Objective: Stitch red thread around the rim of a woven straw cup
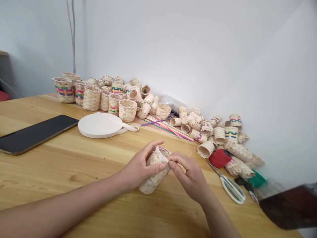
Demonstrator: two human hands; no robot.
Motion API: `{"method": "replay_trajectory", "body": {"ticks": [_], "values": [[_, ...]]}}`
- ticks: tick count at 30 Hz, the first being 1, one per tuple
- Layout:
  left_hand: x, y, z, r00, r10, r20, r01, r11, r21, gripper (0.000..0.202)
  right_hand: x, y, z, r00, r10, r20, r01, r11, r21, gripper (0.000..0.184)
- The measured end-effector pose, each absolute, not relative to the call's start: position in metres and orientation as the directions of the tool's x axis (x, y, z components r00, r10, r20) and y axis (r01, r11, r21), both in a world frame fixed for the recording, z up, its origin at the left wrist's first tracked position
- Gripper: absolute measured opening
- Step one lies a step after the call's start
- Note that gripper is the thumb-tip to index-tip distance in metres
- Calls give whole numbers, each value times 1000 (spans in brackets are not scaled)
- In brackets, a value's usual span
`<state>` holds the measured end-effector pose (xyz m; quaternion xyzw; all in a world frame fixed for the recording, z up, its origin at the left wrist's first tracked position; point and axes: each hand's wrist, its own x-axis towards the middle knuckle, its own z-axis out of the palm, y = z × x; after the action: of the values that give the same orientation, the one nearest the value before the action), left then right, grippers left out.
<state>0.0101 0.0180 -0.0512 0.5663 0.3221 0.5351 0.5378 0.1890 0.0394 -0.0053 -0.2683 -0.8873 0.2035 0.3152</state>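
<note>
A small woven basket (153, 180) of pale strips lies tilted on its side on the wooden table (74, 158), between both hands. My left hand (138, 168) wraps around the basket's body, thumb and fingers closed on it. My right hand (189, 175) pinches the basket's rim, where a white band with pink stitching runs. The basket's mouth faces up and to the right.
A roll of white tape (100, 125) and a dark tablet (34, 134) lie to the left. Several finished baskets (91, 97) line the wall. Coloured strips (170, 129), white-handled scissors (231, 186), a red spool (219, 158) and a dark object (289, 206) lie to the right.
</note>
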Motion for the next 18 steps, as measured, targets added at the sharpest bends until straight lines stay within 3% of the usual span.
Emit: {"method": "replay_trajectory", "body": {"ticks": [7,12,18], "values": [[5,21,-54,340,895,289,-248,-211,945,69,190,37,-4,-692,562,453,348,810,-472,16],[3,22,-49,336,904,265,-213,-201,956,72,187,36,-4,-694,542,474,341,828,-446,16],[4,24,-47,302,924,233,-183,-184,966,62,186,40,-10,-643,470,604,341,883,-323,15]]}}
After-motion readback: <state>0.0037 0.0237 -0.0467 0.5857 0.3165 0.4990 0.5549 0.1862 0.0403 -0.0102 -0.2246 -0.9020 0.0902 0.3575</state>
